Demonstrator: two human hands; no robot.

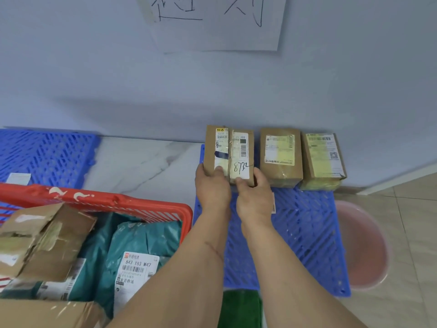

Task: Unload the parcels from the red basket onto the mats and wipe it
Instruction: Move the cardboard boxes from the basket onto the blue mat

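A brown cardboard parcel [230, 150] marked "8732" stands at the back of the blue slatted mat [305, 228], against the wall. My left hand [211, 185] grips its near left corner, thumb on the label. My right hand [254, 195] grips its near right corner. Two more brown parcels [280, 157] [322, 159] stand in a row to its right on the same mat. The red basket [123, 202] at the lower left holds teal mailer bags [142, 240] and taped cardboard boxes [45, 237].
A second blue mat [47, 155] lies at the far left by the wall, with marble floor between the mats. A pink bucket [364, 247] stands right of the mat. A green cloth [240, 308] lies at the mat's near edge. A handwritten paper sign [217, 22] hangs on the wall.
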